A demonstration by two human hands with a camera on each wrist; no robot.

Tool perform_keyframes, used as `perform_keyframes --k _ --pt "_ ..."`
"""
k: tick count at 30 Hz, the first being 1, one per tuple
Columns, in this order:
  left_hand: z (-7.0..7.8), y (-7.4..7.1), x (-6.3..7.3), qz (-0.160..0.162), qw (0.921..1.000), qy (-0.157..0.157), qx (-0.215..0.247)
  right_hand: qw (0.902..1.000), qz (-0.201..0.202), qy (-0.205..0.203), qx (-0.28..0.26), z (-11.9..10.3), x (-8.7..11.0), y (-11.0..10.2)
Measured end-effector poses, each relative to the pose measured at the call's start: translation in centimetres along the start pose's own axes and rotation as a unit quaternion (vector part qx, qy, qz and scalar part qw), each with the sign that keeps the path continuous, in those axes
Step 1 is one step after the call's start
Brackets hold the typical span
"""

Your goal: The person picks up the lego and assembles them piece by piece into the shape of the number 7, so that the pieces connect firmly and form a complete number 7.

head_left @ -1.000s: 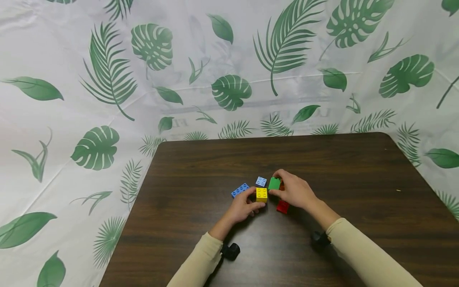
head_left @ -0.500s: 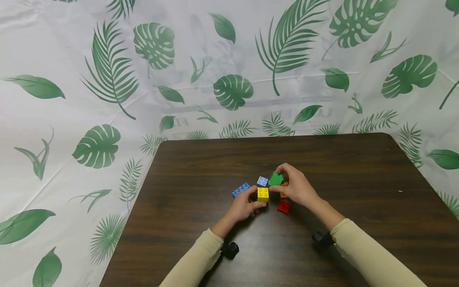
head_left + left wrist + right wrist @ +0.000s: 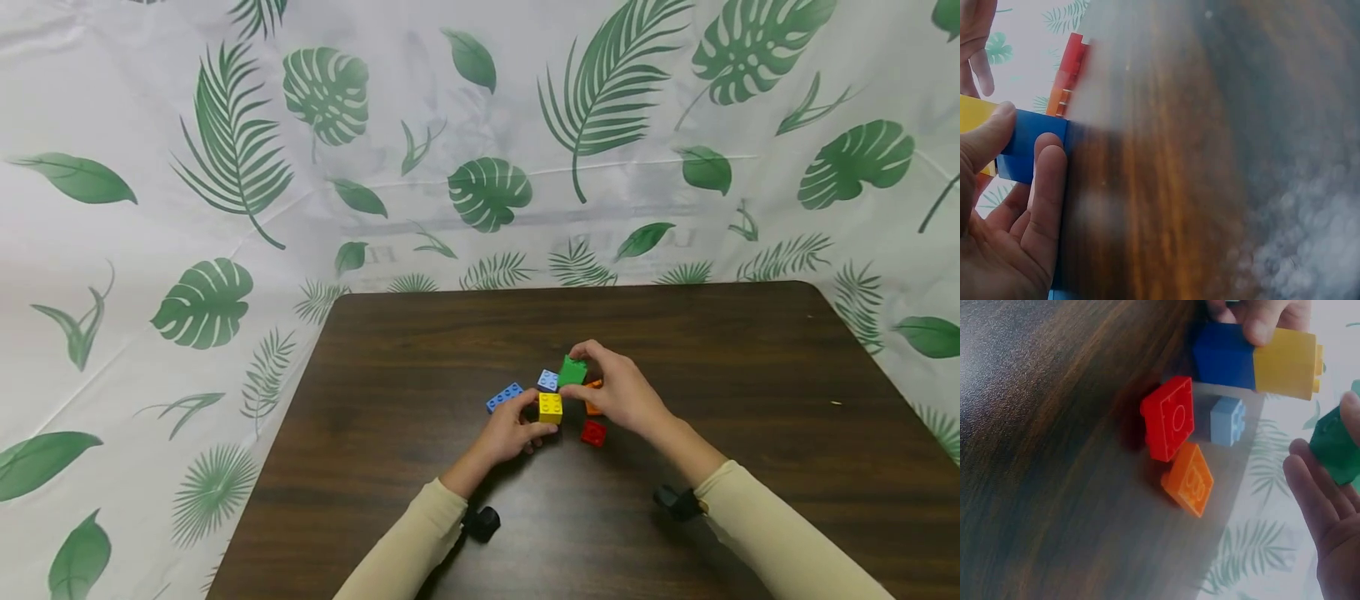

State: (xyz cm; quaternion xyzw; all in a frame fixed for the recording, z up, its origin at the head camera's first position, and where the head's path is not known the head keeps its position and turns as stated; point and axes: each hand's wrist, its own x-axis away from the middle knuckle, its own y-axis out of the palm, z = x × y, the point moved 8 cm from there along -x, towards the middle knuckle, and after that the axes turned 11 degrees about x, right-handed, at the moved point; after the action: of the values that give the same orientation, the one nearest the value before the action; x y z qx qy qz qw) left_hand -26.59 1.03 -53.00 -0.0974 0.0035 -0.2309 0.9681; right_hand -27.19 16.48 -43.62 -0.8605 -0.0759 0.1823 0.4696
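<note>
My left hand [image 3: 508, 431] grips a two-brick stack, a yellow toy brick [image 3: 550, 408] on top of a dark blue brick [image 3: 1224, 356]. The thumb lies across the seam in the left wrist view. Just to the right, my right hand [image 3: 621, 390] pinches a green brick [image 3: 572, 371] between thumb and fingers. That green brick [image 3: 1334, 447] is tilted and held above the tabletop. Behind the stack sits a small light blue brick [image 3: 547, 381], partly overlapped by the green one in the head view.
A longer blue brick [image 3: 504, 397] lies left of the stack. Under the right hand are an orange brick [image 3: 1190, 480] and a red brick [image 3: 1169, 419], both with hollow undersides showing in the right wrist view. A leaf-print sheet [image 3: 420, 100] hangs behind the dark wooden table [image 3: 390, 467].
My right hand has raised and tilted the green brick, then shifted slightly left, uncovering more of the orange brick. The left hand keeps its hold on the stack, nearly still.
</note>
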Motion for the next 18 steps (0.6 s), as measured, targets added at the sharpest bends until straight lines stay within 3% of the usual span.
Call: perform_keyframes --k 10,18 --pt "-0.3 0.1 0.0 -0.005 0.9999 -0.005 0.014 0.9977 -0.043 -0.043 -0.029 -1.9 0.5 0.8" --pt "-0.3 0.0 -0.1 -0.003 0.9998 -0.006 0.017 0.9953 -0.029 -0.09 -0.024 -3.5 0.8 0.4"
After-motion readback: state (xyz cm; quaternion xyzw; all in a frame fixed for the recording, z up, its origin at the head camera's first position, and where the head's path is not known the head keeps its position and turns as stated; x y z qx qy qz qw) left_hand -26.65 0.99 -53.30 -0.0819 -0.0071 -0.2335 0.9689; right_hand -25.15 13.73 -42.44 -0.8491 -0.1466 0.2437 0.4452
